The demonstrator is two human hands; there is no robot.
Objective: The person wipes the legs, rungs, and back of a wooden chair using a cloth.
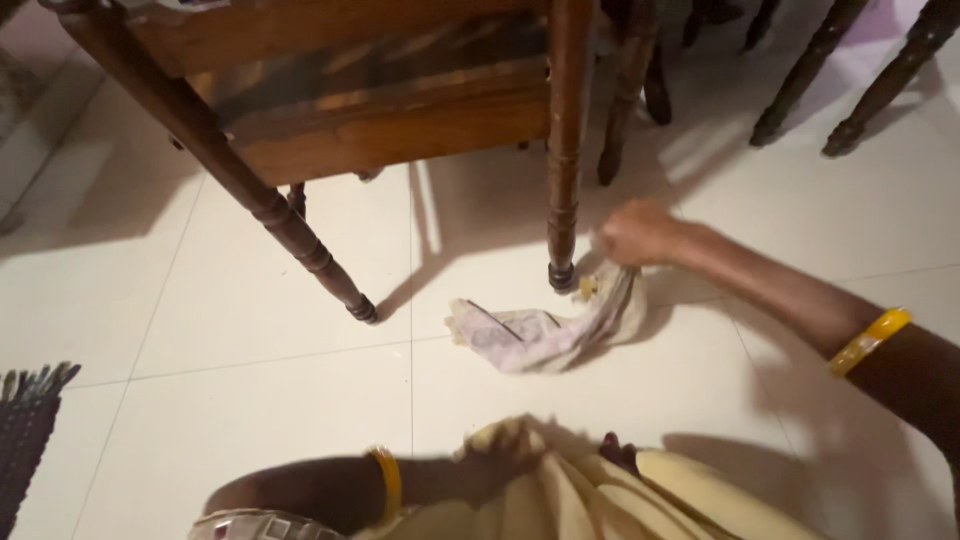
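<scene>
Where the pale tiled floor (230, 300) meets the foot of a turned chair leg (566, 150), the following items are recorded.

Item 1: right hand (637, 232), at the end of an arm reaching in from the right edge. Fingers curled shut around the upper end of a cloth, right beside the base of the chair leg. A yellow bangle (868, 340) sits further up the same arm.

Item 2: cloth (545, 330), a crumpled rag, pale with faded purplish print and one dark stripe. Its right end is bunched in the right hand; the rest trails leftward and lies flat on the floor, just in front of the chair leg and touching or nearly touching its foot.

Item 3: left hand (500, 450), low in the frame, closed on a fold of yellow garment fabric (640, 500) gathered at the bottom edge. A second yellow bangle (388, 482) sits on that wrist. The two hands are well apart.

Item 4: wooden chair (380, 120), dark brown, seen from above, with a second turned leg (250, 190) slanting down to the left.

Item 5: further dark furniture legs (810, 70) at the upper right.

Item 6: dark woven mat (25, 440) with a fringed edge, at the far left, well apart from the cloth.
</scene>
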